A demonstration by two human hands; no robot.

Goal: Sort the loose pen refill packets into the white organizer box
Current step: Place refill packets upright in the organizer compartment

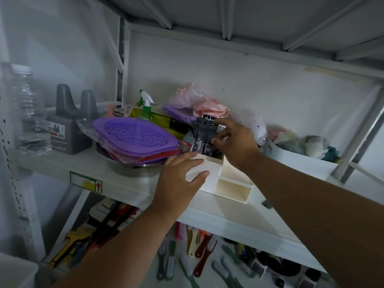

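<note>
Up on the white shelf [124,181] the white organizer box [209,173] sits near the front edge, and both hands are on the job. The left hand [178,179] lies against the box's near-left wall, fingers spread and mostly straight, thumb across the front face, bracing rather than clutching. At about one o'clock from it, the right hand [234,140] hovers over the box's back compartment, thumb and fingertips pinching a bunch of dark pen refill packets [202,135]. The packets stand nearly upright, lower ends dipping into that back compartment, tops poking above the rim, at nine o'clock from the right hand's knuckles. The front cream compartments sit at five o'clock from the packets. At nine o'clock from the box, purple trays [133,136] are piled in a metal bowl [133,169].
</note>
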